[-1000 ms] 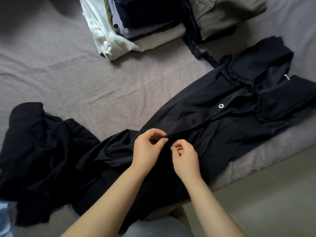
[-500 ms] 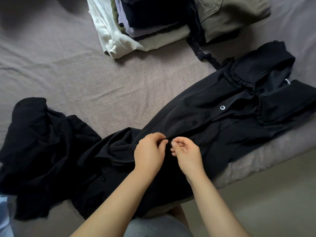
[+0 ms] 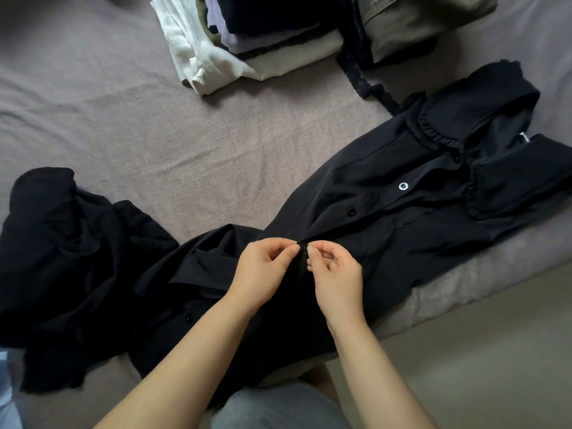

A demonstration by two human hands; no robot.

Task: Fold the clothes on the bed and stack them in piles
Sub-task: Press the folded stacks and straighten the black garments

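Pinching the front edge of the black dress [image 3: 387, 218], the left hand [image 3: 263, 270] and the right hand [image 3: 335, 274] meet at one small spot on the button line, near the near edge of the bed [image 3: 154, 144]. Both hands are narrow, with thumb and first finger closed on the cloth, and the other fingers curled loosely. I judge that they are closing a button there, because two black buttons further up look already closed, and the pale button [image 3: 403, 186] shows above them; the button itself between the fingertips is too small to see clearly. Fastening the front probably keeps the two halves together, so the later fold will be straight.

The dress lies flat and diagonal on the grey-brown sheet, with its ruffled collar [image 3: 433, 131] toward the far right and its skirt part going down to the left, where it is bunched and wrinkled. It is thin, dark, a little shiny cloth, which probably slides easily. Another black heap [image 3: 62, 243], maybe the skirt of the same dress, lies at the left; I cannot tell.

Behind, well apart from the hands, stand a folded pile [image 3: 247, 41] of white, lilac and dark pieces and an olive folded garment [image 3: 418, 23] beside it
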